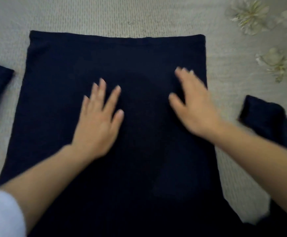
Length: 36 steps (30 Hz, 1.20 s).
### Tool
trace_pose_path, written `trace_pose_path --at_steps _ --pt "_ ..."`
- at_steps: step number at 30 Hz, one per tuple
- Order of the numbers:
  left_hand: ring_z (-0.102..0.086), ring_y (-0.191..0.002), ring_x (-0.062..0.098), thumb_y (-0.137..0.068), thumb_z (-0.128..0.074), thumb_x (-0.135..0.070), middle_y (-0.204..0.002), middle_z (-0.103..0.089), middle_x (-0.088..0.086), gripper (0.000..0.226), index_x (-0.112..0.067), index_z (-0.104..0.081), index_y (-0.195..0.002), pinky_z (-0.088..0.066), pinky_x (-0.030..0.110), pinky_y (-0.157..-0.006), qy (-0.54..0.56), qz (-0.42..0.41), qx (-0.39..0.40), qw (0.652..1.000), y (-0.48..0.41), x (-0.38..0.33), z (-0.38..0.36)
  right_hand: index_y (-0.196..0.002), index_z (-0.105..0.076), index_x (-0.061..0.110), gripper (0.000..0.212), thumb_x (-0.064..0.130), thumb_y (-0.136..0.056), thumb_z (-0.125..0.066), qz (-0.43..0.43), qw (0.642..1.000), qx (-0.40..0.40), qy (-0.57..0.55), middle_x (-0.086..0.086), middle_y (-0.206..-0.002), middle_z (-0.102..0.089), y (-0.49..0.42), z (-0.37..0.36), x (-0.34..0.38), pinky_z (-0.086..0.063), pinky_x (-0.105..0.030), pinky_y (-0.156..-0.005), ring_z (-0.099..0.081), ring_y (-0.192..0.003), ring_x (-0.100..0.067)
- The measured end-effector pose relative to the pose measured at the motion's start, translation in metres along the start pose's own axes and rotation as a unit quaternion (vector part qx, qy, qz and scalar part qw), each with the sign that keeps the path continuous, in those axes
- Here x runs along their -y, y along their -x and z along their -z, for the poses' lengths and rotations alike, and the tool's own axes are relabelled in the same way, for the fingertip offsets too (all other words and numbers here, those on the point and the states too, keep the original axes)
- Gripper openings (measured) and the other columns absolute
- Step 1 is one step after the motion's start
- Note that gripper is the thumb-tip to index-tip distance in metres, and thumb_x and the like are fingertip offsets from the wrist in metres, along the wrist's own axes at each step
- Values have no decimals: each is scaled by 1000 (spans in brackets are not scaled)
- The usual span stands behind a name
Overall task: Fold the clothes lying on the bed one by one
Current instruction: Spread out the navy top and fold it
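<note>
While both palms lie flat with fingers spread, grasping nothing, the left hand point(96, 124) and right hand point(195, 106) press the dark garment point(139, 53), spread flat on the pale bedcover point(105, 14); its sleeves lie out to either side

left arm point(42, 177): bare up to a soft white sleeve point(0, 214) | right arm point(259, 151): bare as far as it shows | left hand point(98, 122), right hand point(195, 106): both bare

light: dim, even | blur: whole frame, probably motion
</note>
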<state>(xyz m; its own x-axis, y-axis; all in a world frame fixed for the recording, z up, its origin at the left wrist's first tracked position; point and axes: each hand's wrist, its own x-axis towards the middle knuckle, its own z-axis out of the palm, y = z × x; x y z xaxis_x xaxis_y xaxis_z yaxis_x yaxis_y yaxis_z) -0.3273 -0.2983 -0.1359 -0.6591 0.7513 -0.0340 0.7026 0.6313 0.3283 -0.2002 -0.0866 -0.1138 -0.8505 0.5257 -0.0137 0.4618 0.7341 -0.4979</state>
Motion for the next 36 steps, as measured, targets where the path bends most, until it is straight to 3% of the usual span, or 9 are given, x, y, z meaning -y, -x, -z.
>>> trace_pose_path --at_steps 4,7,13,17,19,24,29,32,36 --pt "22 -144 12 -99 -12 -47 -158 20 -2 57 -32 7 -151 15 30 -114 -12 -6 52 999 38 -50 -18 -152 3 26 62 50 -97 -13 31 980 115 159 5 -158 13 89 -2 -16 16 -31 -117 20 -145 -11" --pt "24 -143 11 -98 -10 -49 -157 21 -2 58 -32 10 -149 17 29 -113 0 -6 67 998 51 -75 -20 -152 1 28 61 52 -97 -10 -1 976 125 176 8 -159 10 124 19 -41 23 -31 -113 20 -144 -9" --pt "38 -137 18 -91 12 -53 -150 40 5 61 -28 29 -144 20 36 -113 -38 -78 149 985 109 -157 -43 -141 -42 16 47 31 -97 -47 -171 975 -29 140 -6 -151 -34 176 90 -110 -16 -46 -110 -25 -140 -25" --pt "48 -129 19 -91 7 -55 -142 50 6 61 -29 41 -135 29 37 -106 -3 -41 198 979 128 -209 -58 -129 -50 5 42 28 -95 -52 -367 925 -94 -39 -18 -131 -48 183 121 -155 -35 -45 -104 -44 -122 -32" --pt "52 -125 19 -91 3 -57 -137 55 5 63 -30 44 -131 29 38 -105 -9 -22 222 975 127 -220 -59 -103 -61 6 34 37 -92 -55 -405 901 -103 -113 -14 -105 -57 178 129 -164 -43 -40 -88 -54 -99 -25" --pt "54 -122 18 -90 -1 -62 -130 59 3 68 -32 47 -127 27 38 -106 -28 -9 263 964 125 -224 -57 -61 -54 10 30 26 -83 -67 -412 874 -61 -251 -5 -63 -52 161 135 -154 -41 -31 -58 -48 -61 -17" --pt "52 -125 13 -86 3 -65 -136 56 -1 67 -35 42 -132 28 36 -107 -4 1 271 962 127 -226 -55 -49 -34 19 38 23 -80 -55 -382 822 -332 -261 4 -49 -32 168 179 -148 -24 -25 -48 -28 -44 -6" --pt "53 -124 12 -81 8 -67 -132 59 -3 69 -35 44 -130 29 36 -106 -8 11 278 960 126 -228 -56 -55 -43 18 28 29 -78 -54 -310 851 -369 -208 2 -62 -46 180 205 -145 -35 -27 -57 -42 -58 -6" --pt "52 -125 11 -80 8 -70 -131 60 -6 69 -37 46 -128 28 36 -106 -7 20 275 961 125 -228 -57 -68 -64 29 19 34 -85 -60 -159 969 -140 -126 6 -87 -64 176 200 -135 -43 -37 -87 -59 -97 -15"
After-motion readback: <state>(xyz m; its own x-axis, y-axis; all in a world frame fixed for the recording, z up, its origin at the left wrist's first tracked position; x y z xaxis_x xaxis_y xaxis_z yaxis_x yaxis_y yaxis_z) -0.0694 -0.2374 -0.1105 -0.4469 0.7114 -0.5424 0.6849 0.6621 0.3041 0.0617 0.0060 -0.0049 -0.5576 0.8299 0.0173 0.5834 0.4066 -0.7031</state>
